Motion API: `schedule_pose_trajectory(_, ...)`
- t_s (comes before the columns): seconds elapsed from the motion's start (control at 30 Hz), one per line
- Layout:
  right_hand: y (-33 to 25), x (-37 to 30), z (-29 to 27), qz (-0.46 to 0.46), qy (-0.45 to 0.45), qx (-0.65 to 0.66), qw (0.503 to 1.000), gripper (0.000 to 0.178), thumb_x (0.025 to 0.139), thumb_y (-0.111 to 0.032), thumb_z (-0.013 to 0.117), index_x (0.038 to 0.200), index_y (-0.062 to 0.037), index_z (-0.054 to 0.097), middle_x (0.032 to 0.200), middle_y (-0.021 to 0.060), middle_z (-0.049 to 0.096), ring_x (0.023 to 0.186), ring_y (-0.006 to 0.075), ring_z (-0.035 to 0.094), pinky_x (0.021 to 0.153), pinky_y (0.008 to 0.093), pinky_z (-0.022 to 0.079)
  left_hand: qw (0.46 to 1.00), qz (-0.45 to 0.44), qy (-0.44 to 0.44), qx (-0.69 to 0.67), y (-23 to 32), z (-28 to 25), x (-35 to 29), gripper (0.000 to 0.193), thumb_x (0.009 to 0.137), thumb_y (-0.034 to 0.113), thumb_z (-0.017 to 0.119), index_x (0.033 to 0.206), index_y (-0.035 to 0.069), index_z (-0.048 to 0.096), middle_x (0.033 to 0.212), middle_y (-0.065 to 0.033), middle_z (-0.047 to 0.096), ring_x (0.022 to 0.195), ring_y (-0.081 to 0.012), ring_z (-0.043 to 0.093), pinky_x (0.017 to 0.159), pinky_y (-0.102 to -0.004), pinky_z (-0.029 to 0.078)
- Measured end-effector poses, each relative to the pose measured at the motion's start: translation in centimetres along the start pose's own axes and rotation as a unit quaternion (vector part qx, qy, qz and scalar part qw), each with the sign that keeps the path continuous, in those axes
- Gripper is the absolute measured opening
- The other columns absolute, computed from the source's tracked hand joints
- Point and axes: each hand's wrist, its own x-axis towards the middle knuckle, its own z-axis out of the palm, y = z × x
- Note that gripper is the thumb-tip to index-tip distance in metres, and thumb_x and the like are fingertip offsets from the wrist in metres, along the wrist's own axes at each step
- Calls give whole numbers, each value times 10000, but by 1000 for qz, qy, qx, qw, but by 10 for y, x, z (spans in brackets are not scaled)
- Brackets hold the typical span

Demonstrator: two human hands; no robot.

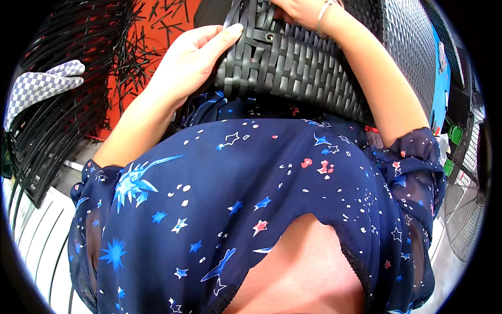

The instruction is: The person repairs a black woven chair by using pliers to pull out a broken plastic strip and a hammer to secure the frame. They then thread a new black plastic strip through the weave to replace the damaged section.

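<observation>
On my feed, the black woven piece [295,68] sits just beyond the starry blouse [219,178]. My left hand [196,57] pinches its left edge, thumb uppermost; my right hand [302,11] bends over its top, grip indiscernible from here. Leftward, black strips [128,78] litter red.

Saw the right hand [299,8] only in part, cut off by the top edge. Found the black woven piece [293,65] cropped there too, with most fingertips of the left hand [188,60] hidden behind it. Could not identify the small green things [455,134] at right.
</observation>
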Motion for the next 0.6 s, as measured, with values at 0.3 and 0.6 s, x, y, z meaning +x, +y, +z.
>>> schedule_pose_trajectory(0.3, 48, 19, 17, -189, 76, -243, 948, 383, 908, -328, 544, 637, -95, 680, 659, 142, 677, 613, 336, 675, 598, 471, 536, 998, 49, -7, 32, -17, 10, 18, 389, 1069, 329, 509, 1143, -15, 675, 996, -25, 719, 866, -56, 631, 816, -230, 503)
schedule_pose_trajectory(0.6, 36, 36, 17, -82, 31, -225, 970, 505, 976, -439, 471, 737, -69, 718, 720, 165, 692, 711, 364, 687, 700, 475, 546, 997, 66, 1, 37, -16, -4, 19, 416, 1046, 339, 549, 1194, -34, 658, 1031, -25, 717, 894, -60, 639, 847, -221, 494)
